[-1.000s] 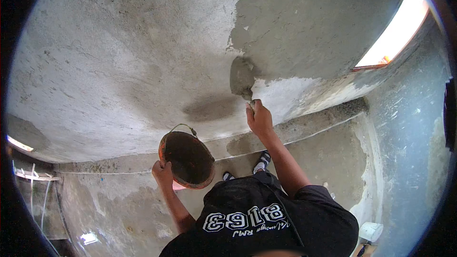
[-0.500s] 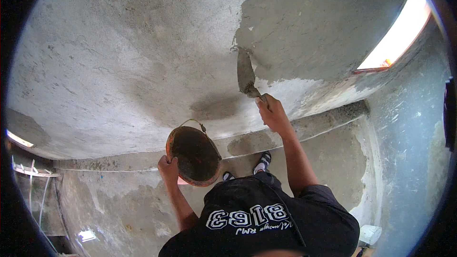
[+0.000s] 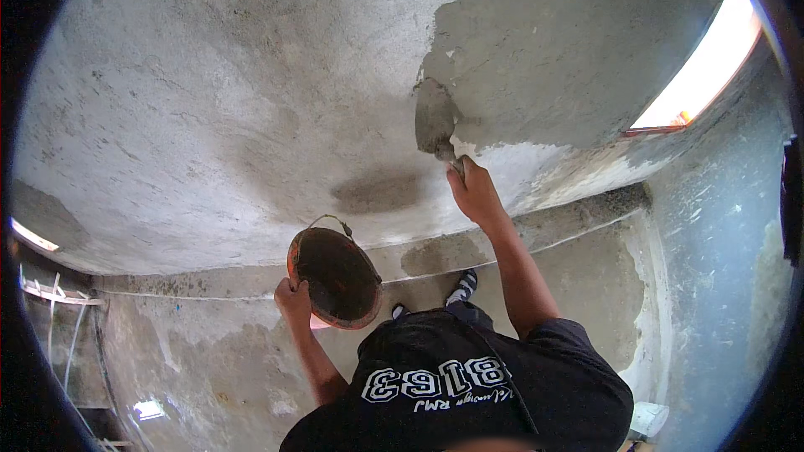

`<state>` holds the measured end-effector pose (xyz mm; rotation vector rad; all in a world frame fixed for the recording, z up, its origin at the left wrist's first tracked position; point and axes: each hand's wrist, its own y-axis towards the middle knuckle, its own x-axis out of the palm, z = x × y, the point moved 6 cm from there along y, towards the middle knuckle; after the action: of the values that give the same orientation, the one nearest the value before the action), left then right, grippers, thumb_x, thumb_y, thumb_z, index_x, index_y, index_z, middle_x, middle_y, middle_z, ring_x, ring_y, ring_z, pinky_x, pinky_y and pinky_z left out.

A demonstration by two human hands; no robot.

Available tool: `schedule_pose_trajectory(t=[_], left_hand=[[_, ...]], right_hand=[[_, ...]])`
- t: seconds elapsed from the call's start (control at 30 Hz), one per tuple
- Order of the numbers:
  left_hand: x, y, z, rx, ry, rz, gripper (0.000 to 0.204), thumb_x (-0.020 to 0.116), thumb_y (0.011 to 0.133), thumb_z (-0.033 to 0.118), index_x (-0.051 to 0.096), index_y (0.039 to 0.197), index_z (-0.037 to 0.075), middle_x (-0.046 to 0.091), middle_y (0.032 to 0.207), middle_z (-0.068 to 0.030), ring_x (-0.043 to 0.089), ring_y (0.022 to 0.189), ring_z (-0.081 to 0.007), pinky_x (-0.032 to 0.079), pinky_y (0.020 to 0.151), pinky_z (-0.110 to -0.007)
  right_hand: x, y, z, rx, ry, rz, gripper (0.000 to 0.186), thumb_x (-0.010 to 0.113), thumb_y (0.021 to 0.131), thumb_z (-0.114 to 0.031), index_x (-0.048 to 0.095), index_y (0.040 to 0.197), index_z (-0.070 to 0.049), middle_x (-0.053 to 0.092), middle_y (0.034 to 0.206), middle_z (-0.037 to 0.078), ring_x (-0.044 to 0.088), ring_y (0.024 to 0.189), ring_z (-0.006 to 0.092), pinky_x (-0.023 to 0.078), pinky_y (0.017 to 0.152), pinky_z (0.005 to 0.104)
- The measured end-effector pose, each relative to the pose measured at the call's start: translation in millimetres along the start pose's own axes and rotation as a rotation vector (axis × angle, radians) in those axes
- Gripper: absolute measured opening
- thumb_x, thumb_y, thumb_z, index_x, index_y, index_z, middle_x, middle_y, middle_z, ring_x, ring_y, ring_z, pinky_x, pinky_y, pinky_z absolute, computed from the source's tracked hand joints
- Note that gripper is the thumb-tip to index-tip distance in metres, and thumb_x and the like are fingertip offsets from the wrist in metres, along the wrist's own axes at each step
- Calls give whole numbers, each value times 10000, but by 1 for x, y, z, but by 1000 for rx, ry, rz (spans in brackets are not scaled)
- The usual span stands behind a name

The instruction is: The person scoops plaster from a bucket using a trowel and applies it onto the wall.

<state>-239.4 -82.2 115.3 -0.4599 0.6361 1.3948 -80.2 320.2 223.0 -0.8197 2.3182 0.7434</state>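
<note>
My left hand (image 3: 293, 303) is closed on the rim of an orange bucket (image 3: 337, 278), which tilts so that its dark inside shows. The bucket's thin handle (image 3: 331, 218) stands up along its far side. In my right hand (image 3: 477, 192) is a trowel (image 3: 435, 121), gripped by its handle. The grey, mortar-smeared blade lies against or very near the wall (image 3: 293, 75), at the lower left edge of a darker plaster patch (image 3: 553, 50). Whether the blade touches cannot be made out.
A bright window opening (image 3: 699, 59) is at the upper right. A bluish side wall (image 3: 720, 268) stands on the right. My feet (image 3: 463, 286) are on the grey floor near the wall's base. A pale container (image 3: 649, 418) sits at the lower right, and light poles (image 3: 67, 326) lean at the far left.
The trowel's blade has turned to show more of its broad face, and my right hand has moved slightly up and left. The bucket has shifted slightly left.
</note>
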Motion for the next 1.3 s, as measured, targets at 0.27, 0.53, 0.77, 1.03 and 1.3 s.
schedule_pose_trajectory(t=[0.27,0.53,0.77,1.03,1.3], left_hand=[[9,9,3,92,-30,-6,296,669,658,46,384,600,-9,373,536,-103,370,512,-211,343,514,-374],[13,7,10,109,-53,-48,295,661,669,37,376,607,-6,384,550,-98,391,528,-206,350,523,-379],[6,4,19,104,-81,-58,299,652,692,32,368,600,10,359,552,-72,370,537,-176,342,518,-367],[6,0,6,92,-99,-51,311,651,685,30,353,595,20,330,549,-69,339,527,-182,328,509,-363],[4,-4,2,90,-80,-32,312,654,688,47,357,601,11,323,551,-74,335,528,-185,333,514,-373]], right_hand=[[-34,35,-32,-112,14,280,306,559,894,-221,529,962,76,593,683,272,600,679,458,474,585,489],[-2,5,-21,-38,-63,63,320,556,887,-250,529,962,61,615,729,269,603,702,464,488,596,496],[-23,31,-20,-37,-96,229,331,552,886,-258,525,970,61,609,694,264,613,671,443,489,583,503],[27,-27,8,33,-299,-52,325,534,902,-299,519,944,23,613,673,240,619,627,417,500,574,505],[-45,41,-42,-188,-202,403,309,538,905,-269,525,903,40,599,654,240,615,624,420,491,533,470]])
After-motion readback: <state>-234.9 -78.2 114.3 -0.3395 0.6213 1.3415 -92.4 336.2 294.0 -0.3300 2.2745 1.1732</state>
